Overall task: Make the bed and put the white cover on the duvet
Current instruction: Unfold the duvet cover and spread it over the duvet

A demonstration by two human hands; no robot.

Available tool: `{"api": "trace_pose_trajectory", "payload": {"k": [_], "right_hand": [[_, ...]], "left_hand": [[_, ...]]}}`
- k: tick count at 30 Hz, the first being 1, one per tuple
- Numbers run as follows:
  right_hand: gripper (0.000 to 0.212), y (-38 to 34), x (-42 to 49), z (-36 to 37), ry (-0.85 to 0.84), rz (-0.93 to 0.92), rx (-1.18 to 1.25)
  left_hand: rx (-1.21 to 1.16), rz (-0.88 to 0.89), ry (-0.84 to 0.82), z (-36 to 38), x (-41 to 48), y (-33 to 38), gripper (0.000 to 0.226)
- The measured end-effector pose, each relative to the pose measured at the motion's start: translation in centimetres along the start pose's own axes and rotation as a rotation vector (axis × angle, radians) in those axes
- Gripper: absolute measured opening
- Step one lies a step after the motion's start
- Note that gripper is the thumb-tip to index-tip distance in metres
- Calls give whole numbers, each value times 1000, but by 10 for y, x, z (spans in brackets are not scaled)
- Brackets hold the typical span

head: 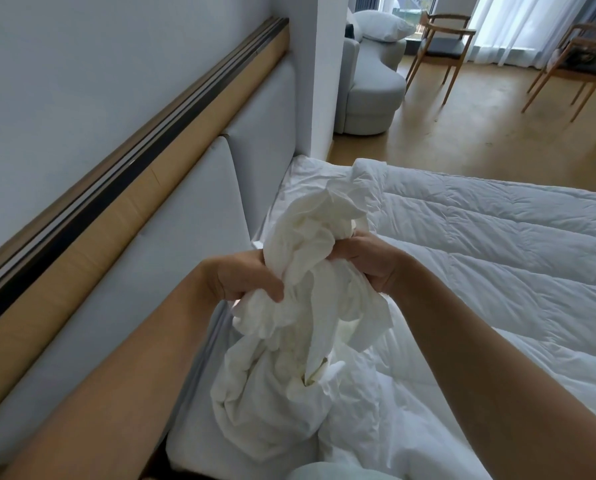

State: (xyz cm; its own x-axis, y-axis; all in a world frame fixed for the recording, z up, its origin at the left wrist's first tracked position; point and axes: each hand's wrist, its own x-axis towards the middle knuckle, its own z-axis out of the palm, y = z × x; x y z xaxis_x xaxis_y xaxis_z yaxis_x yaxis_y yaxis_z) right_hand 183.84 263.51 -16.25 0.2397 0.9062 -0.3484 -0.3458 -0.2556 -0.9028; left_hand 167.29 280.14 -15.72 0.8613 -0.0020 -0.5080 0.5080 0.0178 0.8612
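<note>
White cover [310, 299] hangs bunched between both hands, left hand [244, 278] and right hand [369, 263] gripping it

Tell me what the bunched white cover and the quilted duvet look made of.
The white cover: thin woven cloth, probably cotton, matte; it crumples into fine sharp creases where the left hand and right hand grip it. The duvet: padded matte textile shell with puffy stitched channels; the filling cannot be told.

Bunched white cover [310, 271] in hands [244, 277]
</note>
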Motion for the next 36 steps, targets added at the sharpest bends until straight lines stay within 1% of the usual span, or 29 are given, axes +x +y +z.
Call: {"api": "trace_pose_trajectory", "payload": {"k": [2,4,6,8,10,11,14,17,19,20,23,25,27,29,30,32,34,36], "right_hand": [[38,5,-6,-1,-1,57,-36],[36,11,-13,0,-31,147,-154],[44,15,-19,6,-134,314,-324],[51,17,-22,14,-235,477,-502],[48,17,-23,17,-266,540,-576],[47,18,-24,17,-273,523,-543],[47,23,-26,10,-282,385,-318],[44,30,-26,6,-187,264,-213],[45,32,-25,6,-70,182,-200],[43,32,-24,5,-24,141,-199],[26,30,-23,6,56,67,-217],[19,27,-23,9,61,71,-229],[19,28,-22,11,58,101,-229],[20,31,-19,10,46,145,-216],[24,33,-18,10,29,167,-209],[36,34,-19,8,12,204,-203],[44,33,-19,7,33,231,-214],[51,32,-19,6,36,274,-231]], "left_hand": [[69,-4,34,2,1,0,57],[83,49,120,3,5,2,50],[37,137,188,8,11,3,47],[-3,195,205,19,16,3,42],[-47,243,196,29,18,2,38],[-79,257,197,31,19,2,36],[-156,269,207,30,19,3,34],[-104,229,159,25,15,5,36],[-69,145,113,22,13,1,44],[-48,79,90,21,11,-1,50],[40,-132,21,24,8,-7,59],[120,-211,1,26,6,-8,50],[160,-244,-24,30,5,-9,41],[145,-234,-48,37,4,-12,45],[131,-213,-39,40,4,-16,48],[78,-152,16,45,8,-27,54],[-7,-87,101,48,14,-40,59],[-76,20,175,49,18,-50,54]]}}
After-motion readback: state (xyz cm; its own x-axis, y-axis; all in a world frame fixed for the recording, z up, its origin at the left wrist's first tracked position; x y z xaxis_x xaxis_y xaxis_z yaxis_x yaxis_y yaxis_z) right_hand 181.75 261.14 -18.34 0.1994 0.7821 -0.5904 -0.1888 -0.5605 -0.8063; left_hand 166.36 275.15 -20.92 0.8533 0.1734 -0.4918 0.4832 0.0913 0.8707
